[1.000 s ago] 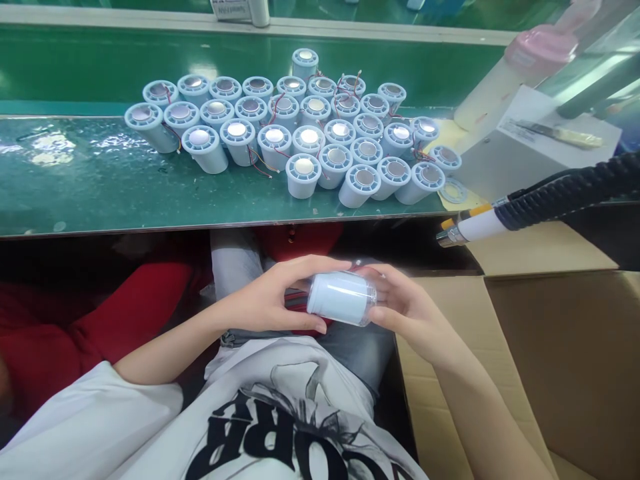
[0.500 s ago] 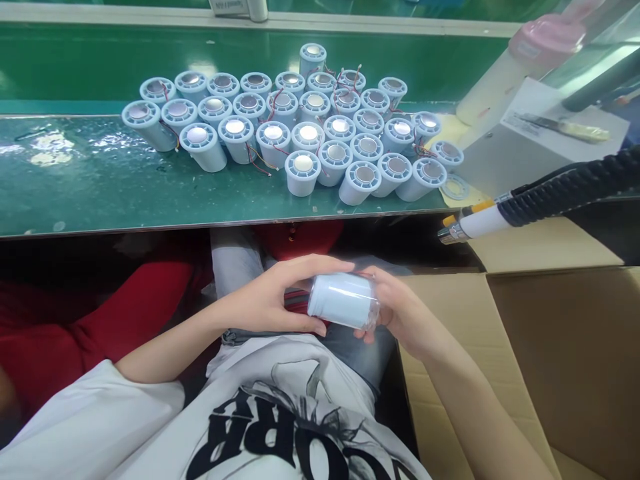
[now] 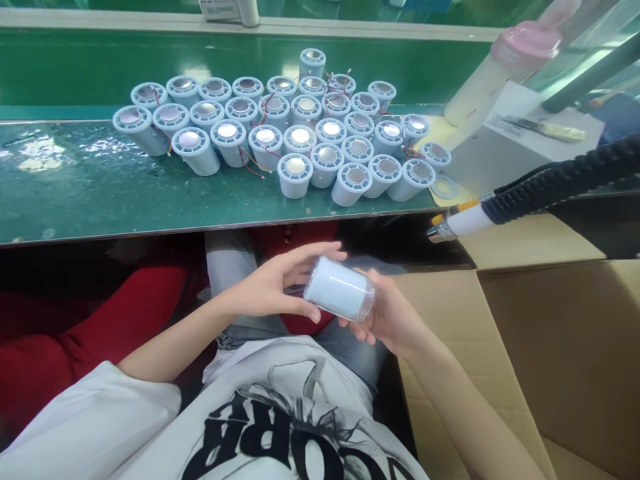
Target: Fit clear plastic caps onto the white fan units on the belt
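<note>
Over my lap I have a light blue cylinder (image 3: 340, 288) in clear plastic wrap, lying tilted with its right end lower. My right hand (image 3: 393, 313) grips its right end, fingers underneath. Around the left end my left hand (image 3: 280, 283) is spread, thumb by the lower edge and fingers above; whether they touch it I cannot tell. On the green bench (image 3: 75, 200) beyond stand several similar light blue cylinders (image 3: 295, 177), with ribbed round tops and silvery centres. Thin red and yellow wires (image 3: 253, 165) come out among them.
An open cardboard box (image 3: 450, 347) is at my right. Above it juts a black ribbed hose (image 3: 550, 190) with a white and metal nozzle. A grey box (image 3: 515, 133) and a pink-topped bottle (image 3: 525, 50) stand at the bench's right. Another person's red sleeve (image 3: 120, 313) is on the left.
The wrapped cylinder has tilted, its left end rising, and shifted slightly left. My left fingers have lifted and spread away from its top. The view has shifted a little.
</note>
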The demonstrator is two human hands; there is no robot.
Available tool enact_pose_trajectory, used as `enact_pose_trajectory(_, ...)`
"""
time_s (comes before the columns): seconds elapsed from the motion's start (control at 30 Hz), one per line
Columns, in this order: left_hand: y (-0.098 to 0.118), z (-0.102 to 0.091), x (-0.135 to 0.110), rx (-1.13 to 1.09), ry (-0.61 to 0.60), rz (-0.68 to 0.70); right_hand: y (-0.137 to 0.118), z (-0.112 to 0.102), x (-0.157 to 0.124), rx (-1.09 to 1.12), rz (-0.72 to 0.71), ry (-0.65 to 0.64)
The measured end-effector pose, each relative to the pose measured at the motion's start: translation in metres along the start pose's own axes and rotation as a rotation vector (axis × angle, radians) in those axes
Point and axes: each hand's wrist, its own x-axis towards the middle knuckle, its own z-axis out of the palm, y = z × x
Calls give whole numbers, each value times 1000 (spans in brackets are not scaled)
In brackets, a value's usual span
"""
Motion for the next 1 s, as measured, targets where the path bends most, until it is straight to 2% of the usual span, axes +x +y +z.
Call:
enact_pose_trajectory(0.13,-19,-8,39,-174,-82,17,11,-21,10,124,-143,112)
enact_pose_trajectory(0.3,-42,-5,106,-202,-204,-63,13,-58,17,327,-301,256)
enact_pose_trajectory(0.4,-50,1,137,-178,-220,-117,7,-75,20,369,-356,288)
enact_pose_trajectory(0.5,-53,4,153,-164,-196,-147,1,-87,22,384,-404,299)
enact_pose_trajectory(0.67,-42,6,146,-123,-170,-128,0,-92,13,300,-452,284)
enact_pose_trajectory(0.87,-19,18,109,-70,-41,-35,11,-73,-20,177,-500,321)
enact_pose_trajectory(0.93,-17,26,101,-87,34,-64,22,-68,-36,119,-500,398)
enact_pose_trajectory(1.0,-18,36,97,-201,142,-166,40,-73,-60,82,-507,592)
